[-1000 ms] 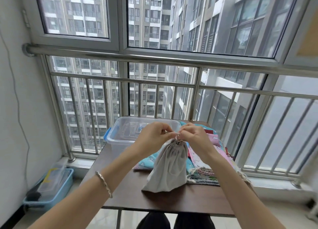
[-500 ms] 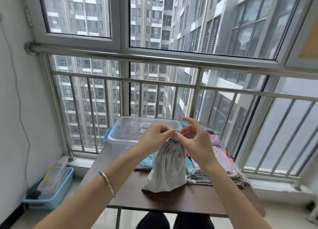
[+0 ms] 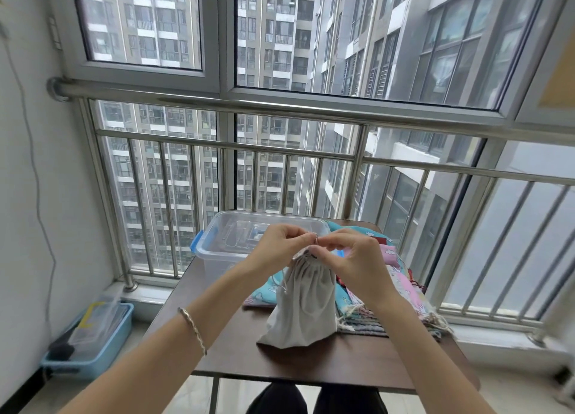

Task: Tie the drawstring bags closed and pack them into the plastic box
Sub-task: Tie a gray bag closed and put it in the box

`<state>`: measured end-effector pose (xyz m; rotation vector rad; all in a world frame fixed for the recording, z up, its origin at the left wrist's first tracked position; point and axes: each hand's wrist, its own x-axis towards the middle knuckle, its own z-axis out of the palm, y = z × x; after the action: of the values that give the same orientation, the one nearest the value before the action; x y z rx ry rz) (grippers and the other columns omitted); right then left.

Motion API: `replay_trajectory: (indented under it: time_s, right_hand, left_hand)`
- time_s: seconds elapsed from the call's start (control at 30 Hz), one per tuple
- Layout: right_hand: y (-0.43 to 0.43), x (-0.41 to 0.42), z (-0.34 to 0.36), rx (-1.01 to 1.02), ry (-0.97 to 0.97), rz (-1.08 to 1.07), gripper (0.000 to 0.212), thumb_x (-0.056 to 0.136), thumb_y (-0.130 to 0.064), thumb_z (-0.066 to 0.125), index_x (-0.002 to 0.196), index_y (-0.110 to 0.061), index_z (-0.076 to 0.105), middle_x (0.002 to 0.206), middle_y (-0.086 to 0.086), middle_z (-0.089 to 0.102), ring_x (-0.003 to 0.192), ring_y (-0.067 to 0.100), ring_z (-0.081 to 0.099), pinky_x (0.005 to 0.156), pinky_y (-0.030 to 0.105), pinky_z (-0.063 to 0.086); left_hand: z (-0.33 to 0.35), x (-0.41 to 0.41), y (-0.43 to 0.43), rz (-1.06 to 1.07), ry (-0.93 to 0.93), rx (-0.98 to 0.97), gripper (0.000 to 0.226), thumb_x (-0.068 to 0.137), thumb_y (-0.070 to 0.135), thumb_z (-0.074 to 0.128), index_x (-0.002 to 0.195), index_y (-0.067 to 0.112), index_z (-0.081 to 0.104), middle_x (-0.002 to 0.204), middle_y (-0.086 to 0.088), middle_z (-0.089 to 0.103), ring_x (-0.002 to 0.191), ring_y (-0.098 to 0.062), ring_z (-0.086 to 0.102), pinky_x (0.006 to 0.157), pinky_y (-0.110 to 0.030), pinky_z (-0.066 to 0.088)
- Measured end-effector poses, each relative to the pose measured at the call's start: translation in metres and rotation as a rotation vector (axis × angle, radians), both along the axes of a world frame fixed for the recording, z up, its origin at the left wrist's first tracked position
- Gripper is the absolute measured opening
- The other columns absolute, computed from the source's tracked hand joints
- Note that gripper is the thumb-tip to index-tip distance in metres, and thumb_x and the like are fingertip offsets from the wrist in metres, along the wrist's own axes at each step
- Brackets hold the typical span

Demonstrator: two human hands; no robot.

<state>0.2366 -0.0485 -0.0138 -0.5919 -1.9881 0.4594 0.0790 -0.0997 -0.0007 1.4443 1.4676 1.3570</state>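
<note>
The grey bag (image 3: pixel 303 307) is standing upright near the middle of the tabletop (image 3: pixel 236 348), its neck gathered into tight pleats. Both hands are meeting just above that neck. The left hand (image 3: pixel 277 245) is pinching the cord (image 3: pixel 315 241) with its fingers (image 3: pixel 302 237) curled in. The right hand (image 3: pixel 357 258) is gripping the same cord from the other side, with its fingers (image 3: pixel 335 237) bent tightly around it. A bracelet (image 3: pixel 192 329) is hanging on the left wrist. The clear box (image 3: pixel 214 255), with blue latches, is sitting at the far left of the tabletop, behind the left hand. A pile of bags (image 3: pixel 401 292) in patterned cloth is lying flat just behind and to the right of the grey bag. A blue bin (image 3: pixel 90 345) is resting on the floor (image 3: pixel 193 392) at the left.
</note>
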Motion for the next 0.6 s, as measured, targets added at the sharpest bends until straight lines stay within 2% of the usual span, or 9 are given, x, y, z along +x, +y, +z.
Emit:
replay_trajectory:
  time_s: [0.13,0.2,0.3,0.4,0.5,0.6]
  right_hand:
    - [0.003,0.000,0.000,-0.019,0.006,-0.010,0.009,0.081,-0.011,0.076,0.085,-0.019,0.078,0.073,-0.010,0.070,0.071,0.008,0.065,0.067,0.018,0.051]
    - [0.004,0.001,0.000,-0.045,-0.014,-0.046,0.009,0.083,-0.011,0.072,0.081,-0.019,0.076,0.072,-0.009,0.069,0.071,0.007,0.064,0.068,0.019,0.051]
    - [0.014,0.012,-0.003,-0.031,-0.124,-0.136,0.008,0.088,-0.012,0.067,0.081,-0.014,0.069,0.074,-0.003,0.067,0.072,0.010,0.062,0.070,0.027,0.052]
    - [0.022,0.030,-0.002,-0.103,-0.222,-0.110,0.006,0.090,-0.015,0.065,0.090,-0.011,0.069,0.080,-0.003,0.067,0.077,0.010,0.063,0.076,0.031,0.053]
    - [0.022,0.036,0.001,-0.250,-0.285,-0.013,0.005,0.089,-0.017,0.066,0.085,-0.016,0.069,0.085,-0.004,0.070,0.085,0.010,0.066,0.082,0.026,0.053]
    - [0.026,0.029,0.005,-0.459,-0.241,0.113,0.014,0.089,-0.023,0.066,0.084,-0.010,0.069,0.082,0.002,0.072,0.082,0.015,0.068,0.084,0.035,0.053]
  left_hand:
    - [-0.001,-0.002,0.000,-0.007,0.057,0.001,0.018,0.091,0.029,0.063,0.083,0.015,0.073,0.065,0.007,0.056,0.054,0.000,0.044,0.051,-0.014,0.036]
    - [-0.001,-0.005,0.001,0.024,0.125,0.050,0.018,0.090,0.025,0.065,0.081,0.013,0.074,0.054,0.011,0.053,0.048,-0.001,0.038,0.048,-0.015,0.032]
    - [0.001,-0.017,0.001,0.069,0.320,0.108,0.020,0.090,0.028,0.064,0.078,0.015,0.073,0.045,0.013,0.044,0.045,-0.005,0.032,0.049,-0.020,0.029]
    - [0.004,-0.033,-0.004,0.113,0.471,0.132,0.021,0.092,0.031,0.060,0.080,0.018,0.072,0.048,0.011,0.042,0.043,-0.003,0.031,0.047,-0.016,0.027]
    - [0.002,-0.032,-0.005,0.044,0.391,0.079,0.019,0.095,0.025,0.056,0.083,0.017,0.068,0.059,0.005,0.053,0.052,-0.009,0.046,0.054,-0.023,0.041]
    - [0.003,-0.027,-0.003,-0.046,0.237,-0.003,0.016,0.097,0.016,0.052,0.087,0.010,0.063,0.080,-0.003,0.068,0.068,-0.010,0.067,0.069,-0.025,0.051]
